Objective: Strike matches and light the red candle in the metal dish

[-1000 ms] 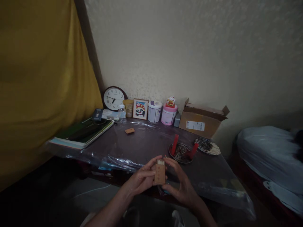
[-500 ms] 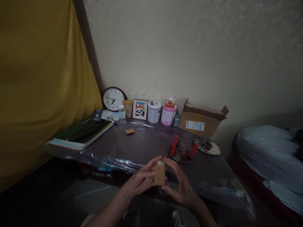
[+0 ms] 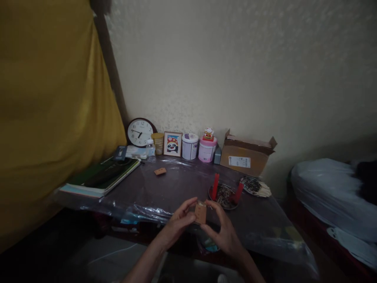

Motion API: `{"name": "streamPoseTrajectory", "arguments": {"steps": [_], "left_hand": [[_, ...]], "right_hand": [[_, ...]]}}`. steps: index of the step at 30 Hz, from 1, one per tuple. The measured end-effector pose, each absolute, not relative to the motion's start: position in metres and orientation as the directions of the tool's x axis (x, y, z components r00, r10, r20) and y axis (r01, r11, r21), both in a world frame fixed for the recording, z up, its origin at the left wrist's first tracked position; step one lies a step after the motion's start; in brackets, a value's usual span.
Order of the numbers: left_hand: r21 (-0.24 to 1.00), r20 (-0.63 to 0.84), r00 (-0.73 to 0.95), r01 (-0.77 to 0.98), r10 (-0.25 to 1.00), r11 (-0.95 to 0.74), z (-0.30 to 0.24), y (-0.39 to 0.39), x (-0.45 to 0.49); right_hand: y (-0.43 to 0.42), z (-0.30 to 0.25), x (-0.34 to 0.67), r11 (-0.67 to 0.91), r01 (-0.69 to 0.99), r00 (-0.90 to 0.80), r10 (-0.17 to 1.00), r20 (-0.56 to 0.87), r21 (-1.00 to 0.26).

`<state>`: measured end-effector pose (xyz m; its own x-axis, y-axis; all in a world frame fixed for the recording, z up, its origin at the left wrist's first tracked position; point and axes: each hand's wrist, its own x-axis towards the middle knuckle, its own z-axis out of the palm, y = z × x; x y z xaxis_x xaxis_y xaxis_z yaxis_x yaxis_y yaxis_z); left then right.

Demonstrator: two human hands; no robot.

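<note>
A small brown matchbox point(image 3: 201, 212) is held upright between both hands over the near edge of the dark table point(image 3: 176, 184). My left hand point(image 3: 176, 225) grips its left side, fingers curled round it. My right hand point(image 3: 222, 232) pinches at its top right corner, where pale match ends show. Just beyond, two red candles point(image 3: 215, 185) stand on a small round dish point(image 3: 224, 195). A second small brown box point(image 3: 160, 171) lies further back on the table.
Along the wall stand a round clock point(image 3: 139, 132), a framed panda picture point(image 3: 172, 144), a white tin point(image 3: 189, 146), a pink tin point(image 3: 207, 148) and an open cardboard box point(image 3: 244, 154). Books point(image 3: 101, 177) lie at left by a yellow curtain point(image 3: 50, 106). A wrapped bundle point(image 3: 332, 192) sits right.
The view has tilted up and drawn back a little, so the table sits lower in the picture. Both hands have kept the matchbox, now held slightly further out and appearing smaller.
</note>
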<state>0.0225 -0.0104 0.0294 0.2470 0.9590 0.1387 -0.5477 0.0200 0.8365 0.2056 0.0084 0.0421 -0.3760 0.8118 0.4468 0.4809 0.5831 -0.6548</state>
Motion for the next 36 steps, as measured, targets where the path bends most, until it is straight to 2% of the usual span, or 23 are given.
{"name": "streamPoseTrajectory", "arguments": {"steps": [5,8,13,17,23,28,36], "left_hand": [[0.887,0.178,0.285,-0.461,0.942,-0.028,0.027,-0.012,0.022],[0.894,0.173,0.253,-0.446,0.952,-0.044,0.024,-0.009,0.022],[0.859,0.119,0.164,-0.512,0.979,-0.019,0.020,-0.002,0.022],[0.795,0.085,0.168,-0.606,0.982,0.035,0.021,-0.001,0.026],[0.717,0.044,0.117,-0.695,0.992,0.050,0.019,-0.020,0.037],[0.676,-0.054,0.064,-0.732,0.996,0.084,0.010,-0.042,0.040],[0.677,-0.094,0.047,-0.729,0.995,0.098,-0.010,-0.060,0.032]], "right_hand": [[0.009,0.040,0.201,0.553,0.456,-0.329,0.833,0.446,-0.697],[0.012,0.035,0.199,0.531,0.411,-0.309,0.846,0.435,-0.742],[0.021,0.034,0.203,0.403,0.149,-0.283,0.892,0.351,-0.903],[0.030,0.037,0.210,0.291,-0.028,-0.208,0.934,0.290,-0.956],[0.038,0.031,0.216,0.124,-0.334,-0.091,0.982,0.163,-0.934],[0.039,0.030,0.219,0.111,-0.352,-0.092,0.984,0.152,-0.929],[0.028,0.022,0.222,0.099,-0.460,-0.038,0.991,0.131,-0.883]]}}
